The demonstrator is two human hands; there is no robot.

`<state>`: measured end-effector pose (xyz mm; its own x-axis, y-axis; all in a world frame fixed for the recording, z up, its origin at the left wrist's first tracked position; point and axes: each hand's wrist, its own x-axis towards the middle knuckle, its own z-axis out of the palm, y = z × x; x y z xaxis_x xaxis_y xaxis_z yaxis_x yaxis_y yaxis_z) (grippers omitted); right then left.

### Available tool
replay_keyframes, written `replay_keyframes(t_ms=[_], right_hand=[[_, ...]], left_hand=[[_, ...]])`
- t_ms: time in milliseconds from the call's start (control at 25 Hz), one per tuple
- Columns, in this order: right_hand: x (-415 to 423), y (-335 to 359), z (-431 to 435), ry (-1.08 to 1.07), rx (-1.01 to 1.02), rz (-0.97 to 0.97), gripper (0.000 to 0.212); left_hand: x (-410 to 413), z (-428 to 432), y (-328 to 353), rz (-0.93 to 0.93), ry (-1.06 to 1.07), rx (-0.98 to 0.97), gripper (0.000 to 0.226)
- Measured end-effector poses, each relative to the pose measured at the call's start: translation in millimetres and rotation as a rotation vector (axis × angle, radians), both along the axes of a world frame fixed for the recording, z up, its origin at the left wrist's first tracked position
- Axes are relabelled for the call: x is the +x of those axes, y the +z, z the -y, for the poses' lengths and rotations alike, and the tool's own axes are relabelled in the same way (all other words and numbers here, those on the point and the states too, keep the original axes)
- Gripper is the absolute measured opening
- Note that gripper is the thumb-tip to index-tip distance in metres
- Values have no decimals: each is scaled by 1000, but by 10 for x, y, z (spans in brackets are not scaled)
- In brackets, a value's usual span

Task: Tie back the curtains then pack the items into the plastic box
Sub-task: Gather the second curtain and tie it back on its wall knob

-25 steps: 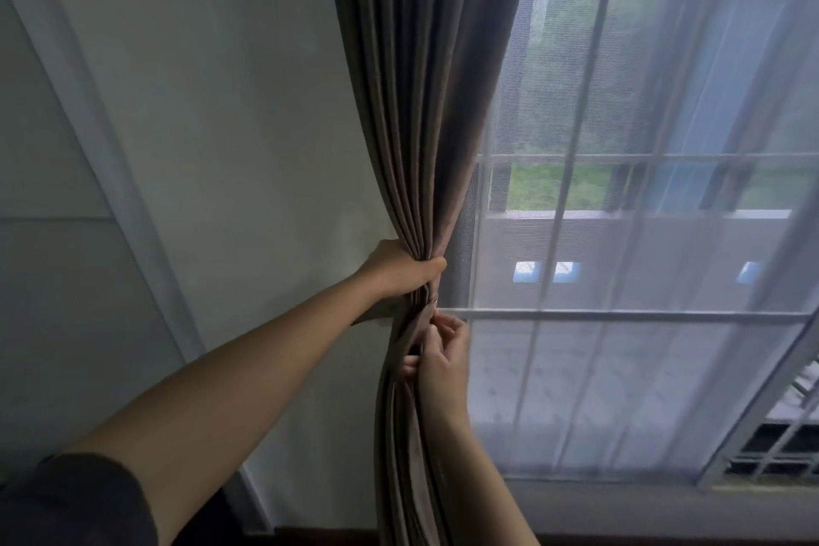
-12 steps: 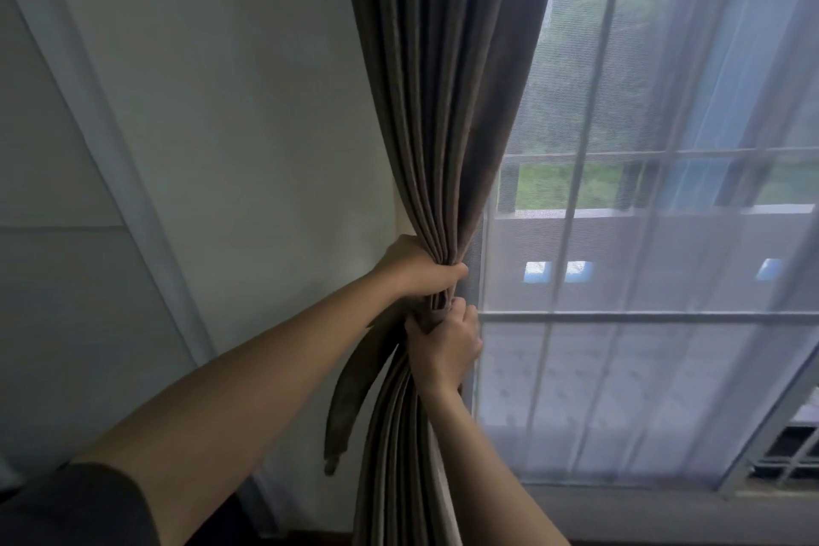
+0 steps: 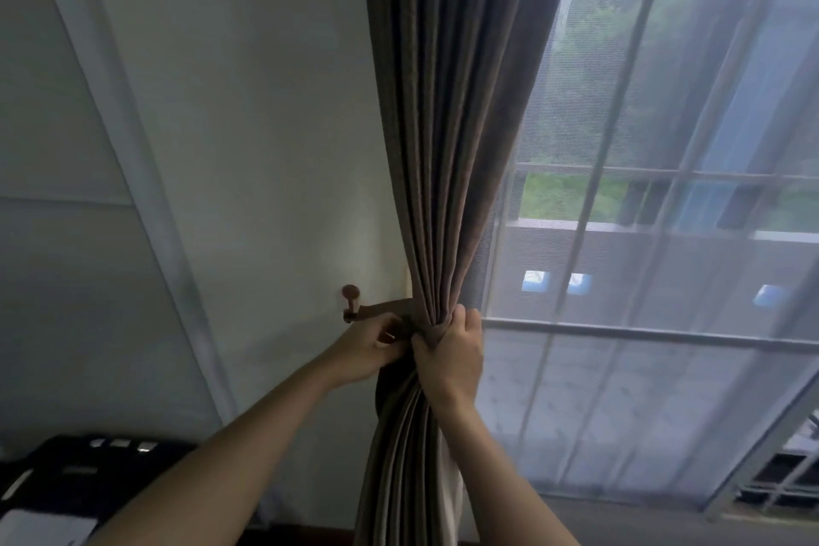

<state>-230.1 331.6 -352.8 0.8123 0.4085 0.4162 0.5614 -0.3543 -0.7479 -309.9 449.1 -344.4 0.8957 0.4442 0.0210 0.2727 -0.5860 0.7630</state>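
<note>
Tie-back step is judged in progress, not finished. The brown curtain (image 3: 443, 146) is gathered into one tight bundle at frame centre, just left of the sheer curtain (image 3: 620, 390). The bundle is clamped by the right hand (image 3: 452, 350), fingers wrapped round the pleats. A tieback band (image 3: 383, 309) is seen running from the wall hook (image 3: 351, 301) (centre-left, on the white wall) to the back of the bundle. Its near end appears to be pinched by the left hand (image 3: 368, 350), fingers curled, though contact is blurred. Band closure is not shown. Packing is judged not started: no plastic box can be identified (dark object (image 3: 88, 470) at lower left is unclear). Fabric looks heavy and evenly pleated, fanned above the grip.
</note>
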Motion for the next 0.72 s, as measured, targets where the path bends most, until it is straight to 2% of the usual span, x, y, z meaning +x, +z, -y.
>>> replay_keyframes(t_ms=[80,160,280,320,440,520,640,720], right_hand=[[-15,6,40,13,-22,-5,40],[-27,26,99,56,-21,-30,40],[12,77,193,104,-58,-83,35],[14,89,221,105,-58,-94,34],[-82,64,270,133,-38,-135,34],[-154,26,295,198,0,-214,34],[-40,-38,327,342,263,-554,26],[61,-88,351,386,398,-763,24]], left_hand=[[104,26,-88,85,77,60,21],[205,53,-58,57,146,119,23],[320,160,-8,-12,260,339,24],[322,208,4,15,315,376,25],[288,296,9,121,457,237,23],[252,299,-24,104,419,86,19],[199,374,-45,67,372,-132,25],[176,456,-50,94,369,-452,28]])
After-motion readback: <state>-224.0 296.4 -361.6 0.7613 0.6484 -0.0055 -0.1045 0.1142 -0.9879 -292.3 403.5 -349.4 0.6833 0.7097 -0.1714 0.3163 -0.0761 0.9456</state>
